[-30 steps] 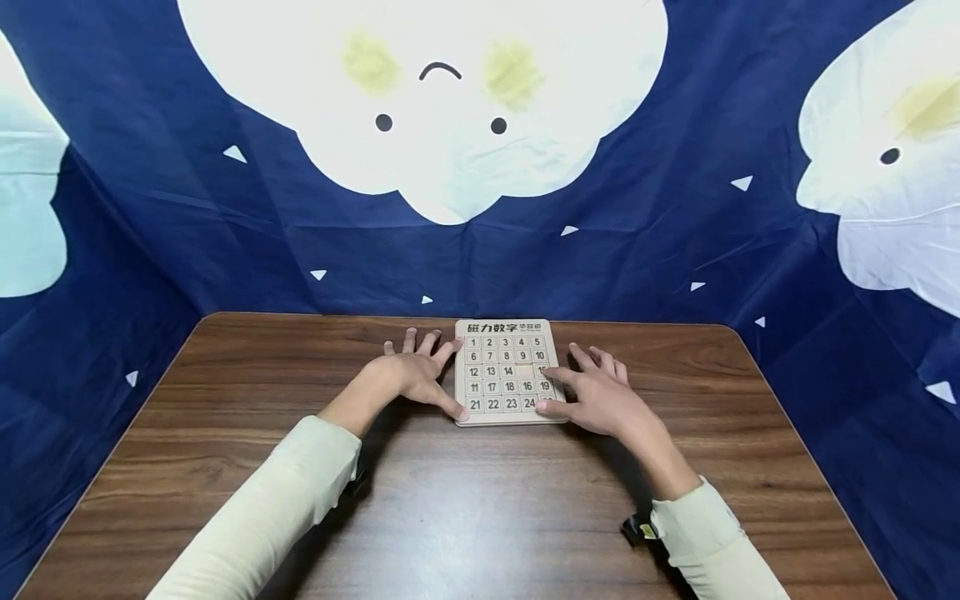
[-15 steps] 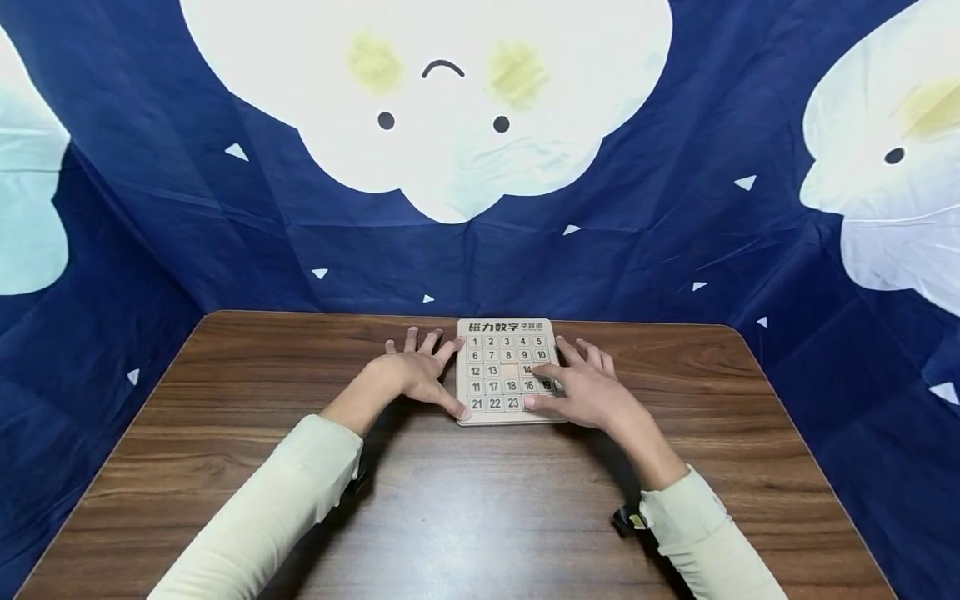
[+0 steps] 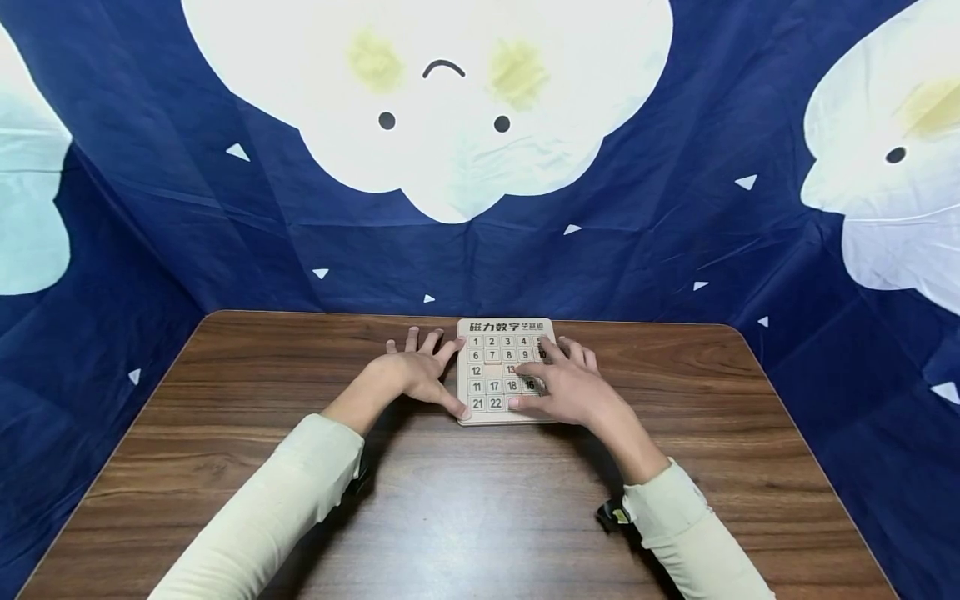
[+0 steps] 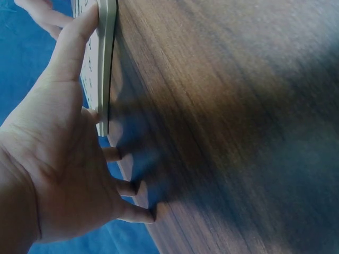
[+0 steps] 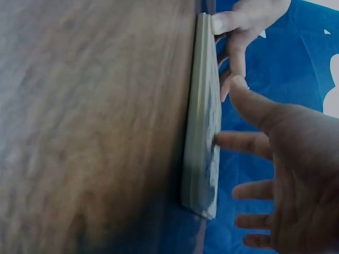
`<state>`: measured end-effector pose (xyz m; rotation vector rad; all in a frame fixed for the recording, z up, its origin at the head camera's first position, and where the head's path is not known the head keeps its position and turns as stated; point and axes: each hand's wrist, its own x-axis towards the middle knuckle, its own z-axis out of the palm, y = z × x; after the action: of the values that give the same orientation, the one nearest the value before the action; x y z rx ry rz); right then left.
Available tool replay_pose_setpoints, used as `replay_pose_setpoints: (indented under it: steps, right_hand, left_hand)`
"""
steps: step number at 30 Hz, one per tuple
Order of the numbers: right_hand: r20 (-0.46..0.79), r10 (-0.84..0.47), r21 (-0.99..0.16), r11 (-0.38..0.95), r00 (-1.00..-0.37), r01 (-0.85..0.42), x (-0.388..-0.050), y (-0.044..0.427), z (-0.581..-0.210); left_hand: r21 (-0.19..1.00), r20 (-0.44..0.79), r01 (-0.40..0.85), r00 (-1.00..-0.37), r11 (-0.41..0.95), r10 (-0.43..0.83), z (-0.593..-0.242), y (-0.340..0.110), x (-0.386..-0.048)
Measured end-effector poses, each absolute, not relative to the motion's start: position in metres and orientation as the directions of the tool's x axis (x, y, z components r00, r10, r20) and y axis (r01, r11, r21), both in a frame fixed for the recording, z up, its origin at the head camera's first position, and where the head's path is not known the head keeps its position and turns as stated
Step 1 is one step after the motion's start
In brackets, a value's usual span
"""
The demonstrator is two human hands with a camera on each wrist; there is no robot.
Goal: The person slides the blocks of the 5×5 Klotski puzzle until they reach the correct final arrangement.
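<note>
A pale number sliding puzzle (image 3: 496, 419) lies flat near the table's far edge. My left hand (image 3: 416, 377) has its fingers spread beside it; the thumb rests on the lower left corner and the index finger on the upper left edge. Over the puzzle's right part reaches my right hand (image 3: 572, 392), its extended index fingertip on tile 13 (image 3: 509, 369). A vacant slot (image 3: 492, 369) shows between tiles 12 and 13. The right hand covers several tiles on the right. In the right wrist view the puzzle (image 5: 198, 132) is seen edge-on, the thumb raised off it.
The brown wood-grain table (image 3: 450, 517) extends toward me and to both sides. Behind it hangs a dark blue cloth (image 3: 262, 250) with white cloud faces, reaching round the left and right sides.
My right hand has moved left across the puzzle. Tiles 15, 14 and 13 have slid right in turn, so the vacant slot has shifted left. The left hand stays in place.
</note>
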<state>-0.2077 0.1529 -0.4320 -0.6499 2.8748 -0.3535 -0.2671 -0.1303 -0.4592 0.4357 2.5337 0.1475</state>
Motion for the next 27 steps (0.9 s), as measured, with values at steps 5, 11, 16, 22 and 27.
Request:
replay_pose_setpoints:
  steps: [5, 11, 16, 22, 27]
  right_hand:
    - [-0.119, -0.514, -0.314, 0.831, -0.850, -0.458, -0.209, 0.129, -0.436]
    - [-0.162, -0.502, -0.289, 0.848, -0.850, -0.445, -0.210, 0.123, -0.438]
    - [-0.138, -0.502, -0.271, 0.848, -0.854, -0.455, -0.204, 0.136, -0.432]
    - [-0.177, -0.544, -0.297, 0.824, -0.820, -0.482, -0.197, 0.116, -0.437]
    - [-0.159, -0.511, -0.246, 0.849, -0.844, -0.468, -0.210, 0.110, -0.439]
  left_hand:
    - [0.189, -0.510, 0.280, -0.791, 0.941, 0.338, -0.454, -0.131, -0.264]
    - [0.185, -0.525, 0.282, -0.782, 0.941, 0.337, -0.453, -0.133, -0.266]
    - [0.154, -0.537, 0.274, -0.783, 0.949, 0.314, -0.479, -0.134, -0.281]
    - [0.186, -0.511, 0.284, -0.790, 0.941, 0.339, -0.466, -0.130, -0.270]
    - [0.198, -0.512, 0.282, -0.787, 0.939, 0.345, -0.455, -0.130, -0.264]
